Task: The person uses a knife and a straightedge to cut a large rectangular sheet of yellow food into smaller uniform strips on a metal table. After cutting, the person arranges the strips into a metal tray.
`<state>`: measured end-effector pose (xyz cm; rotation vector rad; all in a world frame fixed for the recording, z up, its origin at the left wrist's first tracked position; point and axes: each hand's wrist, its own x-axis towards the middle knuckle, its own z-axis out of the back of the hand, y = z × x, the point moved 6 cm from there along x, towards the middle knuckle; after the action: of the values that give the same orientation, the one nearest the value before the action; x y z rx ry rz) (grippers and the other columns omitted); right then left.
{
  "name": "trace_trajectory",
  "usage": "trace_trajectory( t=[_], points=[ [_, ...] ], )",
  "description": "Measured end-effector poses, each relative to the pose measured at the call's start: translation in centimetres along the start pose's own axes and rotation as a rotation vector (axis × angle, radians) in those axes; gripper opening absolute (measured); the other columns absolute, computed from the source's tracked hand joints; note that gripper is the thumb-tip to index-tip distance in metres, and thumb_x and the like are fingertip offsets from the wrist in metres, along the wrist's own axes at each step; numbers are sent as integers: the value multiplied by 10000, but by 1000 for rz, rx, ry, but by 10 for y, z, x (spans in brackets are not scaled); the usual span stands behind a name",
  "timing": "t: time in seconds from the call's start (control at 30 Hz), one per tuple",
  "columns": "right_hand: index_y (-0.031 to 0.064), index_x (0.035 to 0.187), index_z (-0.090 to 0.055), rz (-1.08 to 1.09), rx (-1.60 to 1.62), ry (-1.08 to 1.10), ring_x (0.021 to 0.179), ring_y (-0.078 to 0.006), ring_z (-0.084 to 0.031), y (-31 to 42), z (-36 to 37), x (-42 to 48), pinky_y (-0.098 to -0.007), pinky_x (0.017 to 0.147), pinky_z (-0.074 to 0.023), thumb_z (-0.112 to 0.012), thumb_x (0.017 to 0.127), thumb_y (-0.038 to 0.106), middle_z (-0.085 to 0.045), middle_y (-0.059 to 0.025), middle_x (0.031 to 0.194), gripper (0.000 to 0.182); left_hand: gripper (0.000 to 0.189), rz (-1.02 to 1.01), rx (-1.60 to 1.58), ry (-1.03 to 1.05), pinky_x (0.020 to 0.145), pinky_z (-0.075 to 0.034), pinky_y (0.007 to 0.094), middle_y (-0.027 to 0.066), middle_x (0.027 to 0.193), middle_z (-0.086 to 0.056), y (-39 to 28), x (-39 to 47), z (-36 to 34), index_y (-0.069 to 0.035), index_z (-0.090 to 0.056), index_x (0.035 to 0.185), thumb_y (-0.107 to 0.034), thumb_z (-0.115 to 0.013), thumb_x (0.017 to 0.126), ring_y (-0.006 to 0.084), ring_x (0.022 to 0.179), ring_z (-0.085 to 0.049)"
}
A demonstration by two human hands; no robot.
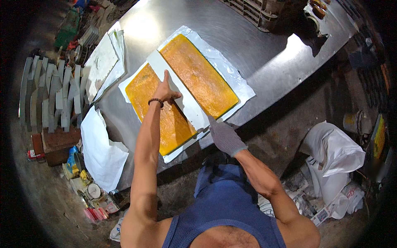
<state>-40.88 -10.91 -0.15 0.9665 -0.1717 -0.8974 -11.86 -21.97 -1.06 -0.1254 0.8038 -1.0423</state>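
A glossy orange-yellow slab (198,74) lies on a white sheet (245,90) on the metal table. Across its middle runs a flat pale strip (186,93), with orange surface (142,90) on both sides. Whether the slab is continuous beneath the strip is hidden. My left hand (167,90), bare with a beaded bracelet at the wrist, presses on the strip, index finger stretched along it and thumb spread. At the strip's near end, by the slab's edge, is my right hand (225,136) in a grey knit glove. Its fingers are curled, and I cannot see whether they hold something.
The metal table (273,71) ends in a diagonal edge at right. Worn white sheets (102,68) and a torn white sheet (102,152) lie at left. Beyond them stand stacked grey bars (59,93). A plastic crate (251,12) sits at the back; white sacks (332,152) stand at right.
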Motion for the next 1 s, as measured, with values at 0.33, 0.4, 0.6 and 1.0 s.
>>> trace_trajectory(
  t=[0.33, 0.4, 0.6, 1.0],
  points=[
    [-11, 1416, -379, -4, -23, -43, 725, -422, -638, -15, -11, -26, -530, 640, -533, -459, 975, 161, -607, -274, 839, 480, 1420, -22, 185, -66, 970, -506, 440, 373, 1318, -497, 13, 13, -2, -120, 0, 1569, -295, -963, 540, 427, 1140, -600],
    [-3, 1415, -387, -96, -40, 49, 715, -429, -639, -6, 3, -57, -525, 625, -533, -464, 975, 164, -605, -268, 814, 477, 1403, -10, 212, -82, 969, -506, 440, 368, 1319, -500, 17, 12, -3, -117, -2, 1569, -284, -957, 556, 420, 1134, -605],
    [13, 1431, -374, -3, -18, -75, 714, -445, -635, -21, -10, -49, -530, 624, -533, -471, 979, 170, -607, -280, 859, 488, 1394, 3, 121, -29, 984, -493, 434, 371, 1289, -517, 10, 11, -4, -110, -6, 1568, -290, -957, 565, 416, 1128, -607],
    [88, 1466, -337, -76, -77, -21, 709, -441, -629, -45, -29, -64, -531, 581, -526, -464, 992, 203, -584, -250, 852, 504, 1338, -19, 162, -68, 809, -556, 428, 305, 1053, -653, 3, 6, -2, -88, -15, 1567, -226, -939, 609, 330, 905, -678]
  ],
)
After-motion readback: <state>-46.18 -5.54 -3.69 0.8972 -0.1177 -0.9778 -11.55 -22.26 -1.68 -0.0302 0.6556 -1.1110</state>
